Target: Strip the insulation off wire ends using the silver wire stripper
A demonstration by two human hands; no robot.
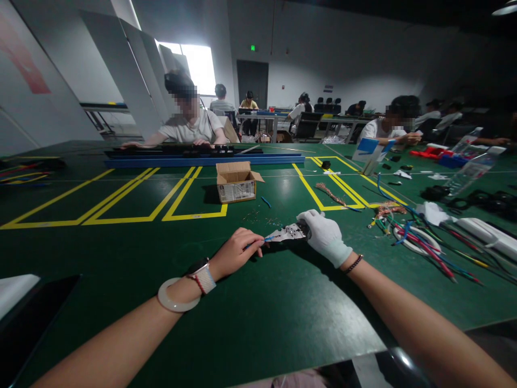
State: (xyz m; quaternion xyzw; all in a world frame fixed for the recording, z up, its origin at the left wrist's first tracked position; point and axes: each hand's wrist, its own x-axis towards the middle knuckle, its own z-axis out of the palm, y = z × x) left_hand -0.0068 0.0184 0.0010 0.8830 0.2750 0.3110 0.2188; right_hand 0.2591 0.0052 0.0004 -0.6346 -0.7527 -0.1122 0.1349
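My right hand [321, 233], in a white glove, is closed round the handles of a pair of wire strippers [288, 233]. The tool's pale metal jaws point left, toward my bare left hand [242, 249]. Between thumb and fingers, that hand pinches a blue wire [267, 238], and the wire's end meets the tips of the jaws. Whether the jaws have closed on it is too small to tell. Just beyond the tool lie tiny copper-coloured scraps [269, 220] and a short blue piece of insulation [266, 202].
An open cardboard box [237, 191] stands beyond my hands. Coloured cables [424, 245], a copper wire bundle [329, 195] and plastic bottles [474, 171] lie to the right. Blue trunking [202, 160] runs along the far side, where a person [194, 126] sits. Yellow tape [121, 220] marks the green table [283, 318].
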